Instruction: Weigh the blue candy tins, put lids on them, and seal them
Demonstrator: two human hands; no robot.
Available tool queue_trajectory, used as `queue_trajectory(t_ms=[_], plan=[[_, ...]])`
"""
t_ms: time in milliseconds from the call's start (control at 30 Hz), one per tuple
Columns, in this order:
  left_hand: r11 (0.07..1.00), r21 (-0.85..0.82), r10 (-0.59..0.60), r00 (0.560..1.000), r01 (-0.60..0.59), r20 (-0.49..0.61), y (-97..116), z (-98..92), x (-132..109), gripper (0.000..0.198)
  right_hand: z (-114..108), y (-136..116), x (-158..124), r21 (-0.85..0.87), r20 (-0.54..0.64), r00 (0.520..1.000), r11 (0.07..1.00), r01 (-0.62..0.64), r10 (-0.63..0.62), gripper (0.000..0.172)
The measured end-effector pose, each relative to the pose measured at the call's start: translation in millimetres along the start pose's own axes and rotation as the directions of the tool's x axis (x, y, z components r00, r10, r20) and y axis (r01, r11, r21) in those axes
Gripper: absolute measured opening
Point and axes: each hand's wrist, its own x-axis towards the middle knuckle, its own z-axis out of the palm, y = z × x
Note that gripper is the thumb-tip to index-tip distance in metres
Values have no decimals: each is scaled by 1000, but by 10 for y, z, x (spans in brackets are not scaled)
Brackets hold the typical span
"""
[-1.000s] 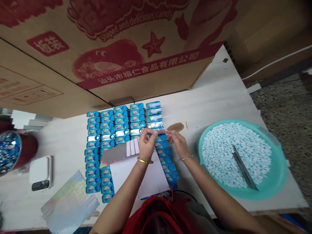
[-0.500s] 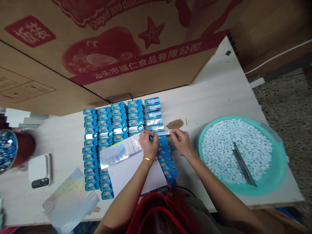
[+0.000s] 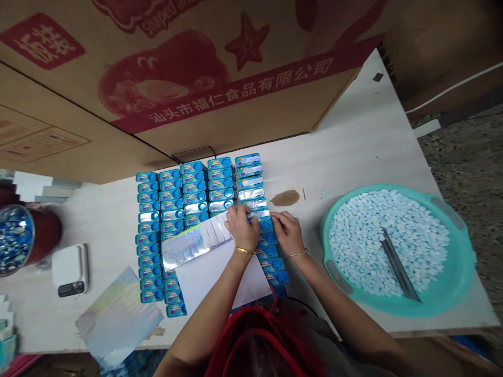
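Rows of small blue tins (image 3: 195, 187) stand packed together on the table. Over them lie a white sheet (image 3: 204, 288) and, on top of it, a shiny holographic sticker sheet (image 3: 184, 247) with strips cut at its right end. My left hand (image 3: 242, 229) is closed, its fingertips pressing at the left end of a narrow shiny sticker strip (image 3: 262, 214). That strip lies across a tin in the rightmost row. At its right end, my right hand (image 3: 290, 234) has thumb and forefinger pinched together. Tins farther up this row carry similar strips.
At right, a turquoise basin (image 3: 467, 256) holds pale blue candies (image 3: 365, 235) and a metal scoop (image 3: 398, 267). Large cartons (image 3: 236, 125) line the back. Leftward are a white scale (image 3: 68, 264), another holographic sheet (image 3: 118, 314) and a red bucket (image 3: 47, 230) of shiny blue pieces.
The sticker strip, held stretched between both hands before, now lies down along the tin's top. My right hand has come slightly closer to the row. The whole view has shifted a little.
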Motion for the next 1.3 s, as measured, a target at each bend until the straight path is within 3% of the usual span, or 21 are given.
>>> queue_trajectory(t_ms=[67, 167, 267, 367, 467, 533, 633, 800, 933, 1033, 1133, 1300], plan=[[1000, 9, 10, 1000, -10, -7, 16, 34, -14, 13, 6, 6, -65, 1, 42, 999, 1000, 22, -22, 33], [999, -18, 39, 999, -39, 11, 22, 34, -41, 10, -54, 40, -78, -145, 181, 983, 988, 59, -32, 40], [983, -97, 159, 987, -159, -10, -130, -201, -39, 13, -169, 31, -21, -330, 221, 975, 939, 95, -21, 41], [954, -62, 285, 951, -293, -120, -552, -683, 0, 27, -245, -121, 30, -384, 82, 996, 922, 54, -24, 39], [963, 135, 253, 958, -235, -136, -1126, -1120, 32, 38, -183, -453, 39, -325, 36, 995, 941, 95, -88, 37], [946, 242, 236, 970, -215, -60, -1455, -1235, 23, 41, -45, -736, 24, -280, 73, 985, 944, 174, -159, 36], [913, 282, 289, 955, -294, 60, -1720, -1173, -27, 30, 275, -1125, -14, -261, 201, 943, 913, 313, -266, 36], [936, 142, 321, 946, -323, 36, -1705, -1117, -104, 14, 798, -1390, -1, -299, 432, 832, 815, 496, -348, 35], [901, 125, 411, 910, -415, 60, -1659, -1274, -99, 17, 975, -1387, 77, -288, 557, 792, 836, 466, -250, 26], [834, 201, 516, 855, -513, 41, -1657, -1305, -88, 23, 1019, -1377, 115, -260, 572, 797, 880, 397, -191, 26], [817, 231, 541, 841, -529, 10, -1663, -1236, -138, 23, 1054, -1348, 129, -235, 567, 811, 916, 324, -142, 23], [799, 137, 591, 807, -585, 0, -1668, -1197, -458, 16, 1075, -1241, 161, -279, 517, 853, 926, 255, -79, 23]])
